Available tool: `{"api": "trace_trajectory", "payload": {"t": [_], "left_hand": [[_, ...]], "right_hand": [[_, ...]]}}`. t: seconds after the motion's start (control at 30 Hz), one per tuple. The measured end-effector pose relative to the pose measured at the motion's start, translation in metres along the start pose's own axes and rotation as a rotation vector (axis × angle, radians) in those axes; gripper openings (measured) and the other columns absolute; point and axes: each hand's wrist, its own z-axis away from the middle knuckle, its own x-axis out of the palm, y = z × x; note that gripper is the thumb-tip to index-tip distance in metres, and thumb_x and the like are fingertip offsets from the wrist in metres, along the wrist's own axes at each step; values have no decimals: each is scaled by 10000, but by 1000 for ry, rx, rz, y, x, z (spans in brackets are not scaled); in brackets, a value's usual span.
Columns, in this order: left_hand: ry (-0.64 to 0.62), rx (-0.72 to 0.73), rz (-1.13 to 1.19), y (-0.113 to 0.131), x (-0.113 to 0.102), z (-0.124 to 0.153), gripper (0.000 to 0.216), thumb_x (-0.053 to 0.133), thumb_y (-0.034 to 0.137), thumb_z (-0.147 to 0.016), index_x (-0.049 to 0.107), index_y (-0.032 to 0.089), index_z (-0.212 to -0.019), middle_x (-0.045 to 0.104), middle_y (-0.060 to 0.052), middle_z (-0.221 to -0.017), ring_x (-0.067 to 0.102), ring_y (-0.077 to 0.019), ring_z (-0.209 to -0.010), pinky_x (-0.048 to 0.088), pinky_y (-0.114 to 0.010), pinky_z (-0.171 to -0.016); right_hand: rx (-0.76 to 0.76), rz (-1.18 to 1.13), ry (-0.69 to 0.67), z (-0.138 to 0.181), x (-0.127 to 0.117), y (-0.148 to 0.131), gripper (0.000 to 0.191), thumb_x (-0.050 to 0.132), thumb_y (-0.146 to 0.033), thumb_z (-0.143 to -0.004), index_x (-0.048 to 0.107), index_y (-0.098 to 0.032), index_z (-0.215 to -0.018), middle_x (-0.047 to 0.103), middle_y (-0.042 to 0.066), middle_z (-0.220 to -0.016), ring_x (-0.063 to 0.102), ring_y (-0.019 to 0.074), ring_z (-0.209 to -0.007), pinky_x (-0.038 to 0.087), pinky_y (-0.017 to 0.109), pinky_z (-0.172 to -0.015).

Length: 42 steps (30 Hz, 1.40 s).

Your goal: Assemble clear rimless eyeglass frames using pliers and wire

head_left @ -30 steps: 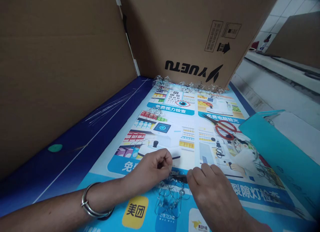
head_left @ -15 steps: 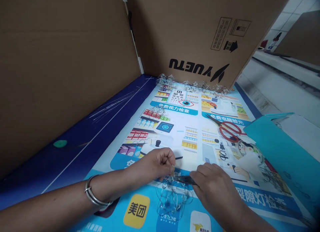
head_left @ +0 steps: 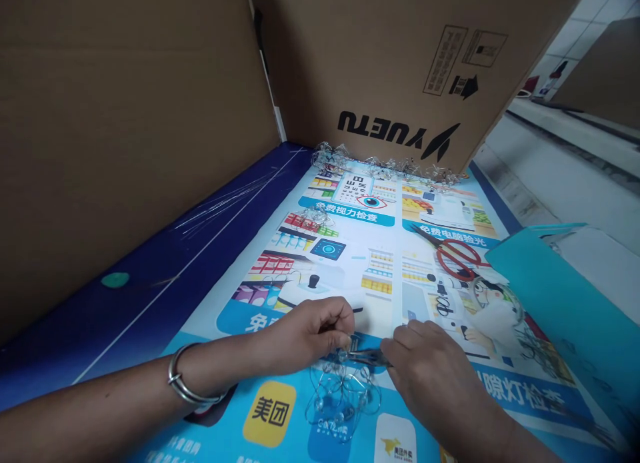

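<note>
A loose wire piece with clear beads [head_left: 343,393] hangs in looped petals over the blue part of the printed sheet. My left hand [head_left: 317,333], with a silver bangle on its wrist, pinches the top of this beaded wire between thumb and forefinger. From the right, my right hand [head_left: 430,363] is closed around a pair of pliers [head_left: 370,357]. The jaws of the pliers meet the wire right beside my left fingertips. The plier handles are hidden in my palm.
Red-handled scissors [head_left: 457,258] lie on the right, near a teal box [head_left: 560,283] and coiled wire [head_left: 543,353]. More beaded wire pieces [head_left: 330,158] line the foot of the cardboard wall [head_left: 400,63]. A green oval [head_left: 115,280] and loose clear strands [head_left: 215,200] are at left.
The beaded wire piece has swung slightly and its loops are spread wider. Both hands keep nearly the same place and grip; the view has shifted a little.
</note>
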Motion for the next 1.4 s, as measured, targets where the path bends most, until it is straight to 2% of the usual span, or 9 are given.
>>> {"api": "trace_trajectory", "payload": {"t": [0.13,0.27,0.47,0.73,1.07,1.4], "left_hand": [[-17,26,-93,0,1,1,28,477,147,-806,484,166,-786,443,39,-658,358,-79,-572,304,-206,-513],[-8,50,-140,0,1,3,37,469,150,-814,494,165,-793,458,36,-658,372,-81,-573,308,-207,-514],[13,93,-141,2,3,3,39,474,150,-817,497,165,-789,449,39,-664,379,-81,-585,323,-206,-532],[74,65,-136,-1,7,5,49,465,179,-839,480,165,-794,443,39,-673,376,-81,-581,329,-203,-530],[130,54,-94,-3,15,7,56,475,170,-819,447,166,-771,417,48,-632,361,-75,-542,318,-204,-497],[144,78,-117,-4,16,7,62,473,156,-813,450,163,-755,418,46,-624,351,-72,-534,310,-199,-483]], "right_hand": [[-21,39,-31,1,0,-1,136,547,-92,-756,537,-215,-700,521,-7,-674,384,165,-626,226,307,-612],[3,-8,-61,1,-3,0,131,565,-89,-735,542,-211,-692,527,-7,-672,399,163,-636,234,296,-603],[39,-34,-95,0,-5,0,136,569,-84,-724,562,-216,-694,545,-8,-673,425,161,-644,248,290,-608],[89,-133,-173,-5,-11,3,75,562,-167,-770,600,-213,-724,567,3,-697,453,151,-662,263,273,-600],[117,-169,-134,-2,-9,1,61,609,-199,-740,585,-212,-685,548,-4,-665,428,137,-626,225,263,-559],[124,-187,-197,-5,-11,1,63,568,-204,-763,585,-209,-702,559,4,-688,448,148,-662,246,277,-602]]}}
